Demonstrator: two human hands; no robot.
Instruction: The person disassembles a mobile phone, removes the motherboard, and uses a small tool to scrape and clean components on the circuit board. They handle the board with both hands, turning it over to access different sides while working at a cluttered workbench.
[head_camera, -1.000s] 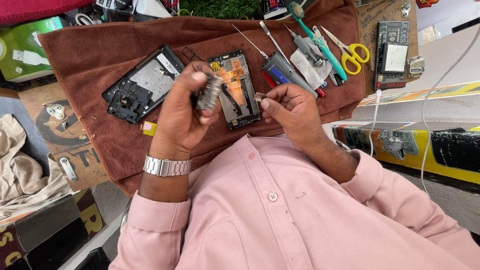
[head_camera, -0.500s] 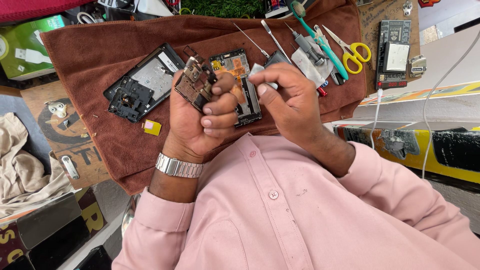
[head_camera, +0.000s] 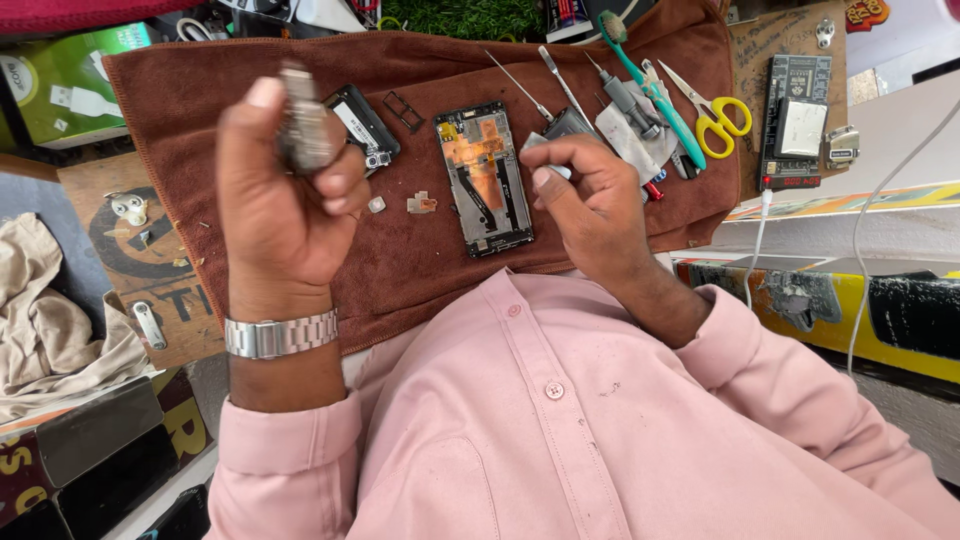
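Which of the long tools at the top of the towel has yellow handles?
The scissors, lying at the right end of the brown towel. The toothbrush beside them is teal; the tweezers are bare metal.

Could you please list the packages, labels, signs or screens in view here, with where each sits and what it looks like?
Green box: top left beside the brown towel, rectangular, with white cable picture.
Round black emblem on wooden board: left of the towel, partly covered.
Black tester board: top right, rectangular, with a pale grey square screen.
Yellow printed strip: right edge, long and narrow.
Dark red-and-black box: bottom left.
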